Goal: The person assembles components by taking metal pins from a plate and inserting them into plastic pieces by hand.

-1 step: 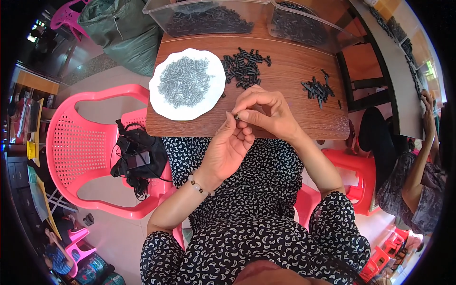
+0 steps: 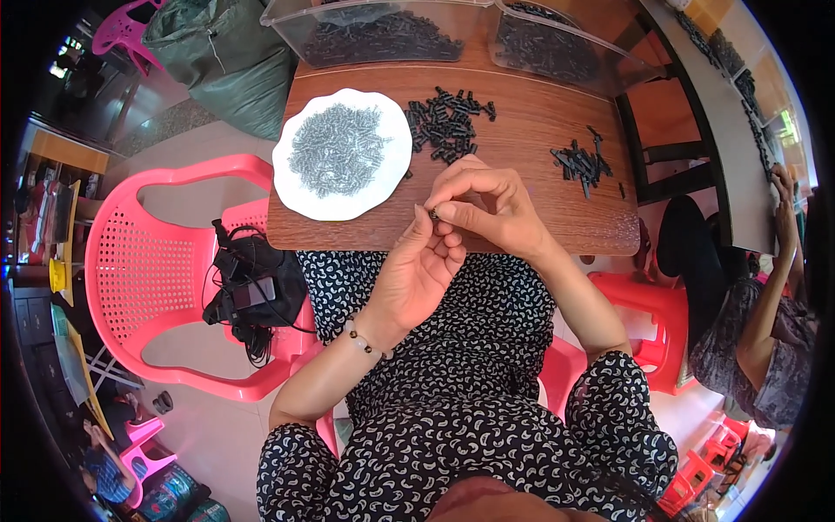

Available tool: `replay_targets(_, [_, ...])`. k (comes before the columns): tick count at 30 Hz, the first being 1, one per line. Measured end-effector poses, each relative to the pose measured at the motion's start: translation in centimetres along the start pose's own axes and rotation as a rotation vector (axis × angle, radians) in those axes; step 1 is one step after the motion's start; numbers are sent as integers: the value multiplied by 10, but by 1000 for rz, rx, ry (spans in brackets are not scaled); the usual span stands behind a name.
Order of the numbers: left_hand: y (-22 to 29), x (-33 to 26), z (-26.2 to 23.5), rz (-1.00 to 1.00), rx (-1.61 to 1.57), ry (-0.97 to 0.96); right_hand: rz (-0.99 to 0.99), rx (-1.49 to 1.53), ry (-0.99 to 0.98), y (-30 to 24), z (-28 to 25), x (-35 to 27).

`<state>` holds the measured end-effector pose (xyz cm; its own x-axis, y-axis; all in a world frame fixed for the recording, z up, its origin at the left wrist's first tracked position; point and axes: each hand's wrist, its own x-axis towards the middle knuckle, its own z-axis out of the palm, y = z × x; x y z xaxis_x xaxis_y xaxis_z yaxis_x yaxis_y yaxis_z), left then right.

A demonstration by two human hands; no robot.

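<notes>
A tiny dark piece, too small and covered to tell its shape or stuff (image 2: 434, 213), is up between the fingertips, over the near edge of the brown wooden bench (image 2: 522, 122). It looks very light, and I guess it is stiff. Something so small could slip away, so it is best held by its sides with soft fingertips.

The left hand (image 2: 416, 277), toward 6 o'clock from the piece, pinches it with the thumb and a finger; its other fingers curl in. The right hand (image 2: 496, 209), at 3 o'clock, has its thumb and pointing finger closed on it too.

At 12 o'clock lies a pile of short black rods (image 2: 448, 122). They look hard and easy to pinch around the middle. At 10 o'clock is a white wavy-edged plate (image 2: 398, 148) with tiny silvery bits (image 2: 339, 150), maybe springs, likely light and easy to tangle. At 2 o'clock is a smaller heap of thin black sticks (image 2: 581, 163). A clear plastic bin (image 2: 291, 30) of dark pieces sits near 12 o'clock, farther off.
</notes>
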<state>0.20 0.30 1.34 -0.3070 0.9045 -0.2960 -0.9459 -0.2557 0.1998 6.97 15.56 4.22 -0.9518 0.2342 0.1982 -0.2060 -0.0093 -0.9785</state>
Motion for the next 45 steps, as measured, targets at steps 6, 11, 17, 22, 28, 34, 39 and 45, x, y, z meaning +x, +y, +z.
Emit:
replay_targets(6, [-4, 0, -2, 17, 44, 62, -181, -369, 14, -1, -5, -6])
replay_targets(11, [-6, 0, -1, 16, 91, 79, -192, -413, 58, -2, -12, -12])
replay_targets(17, [-11, 4, 1, 35, 246, 75, -240, -542, 76, -9, -15, -19])
replay_targets(22, [-16, 7, 1, 69, 389, 105, -325, -691, 113, -13, -14, -26])
replay_targets(28, [-24, 9, 1, 72, 393, 100, -389, -768, 216, -7, -13, -36])
replay_targets(34, [-25, 11, 3, 11, 307, 122, -410, -738, 265, -5, -17, -40])
replay_targets(39, [-18, 11, 5, 13, 275, 158, -324, -798, 215, -13, -41, -25])
replay_targets(45, [-16, 11, 4, 13, 256, 155, -44, -1080, 417, 12, -96, 14])
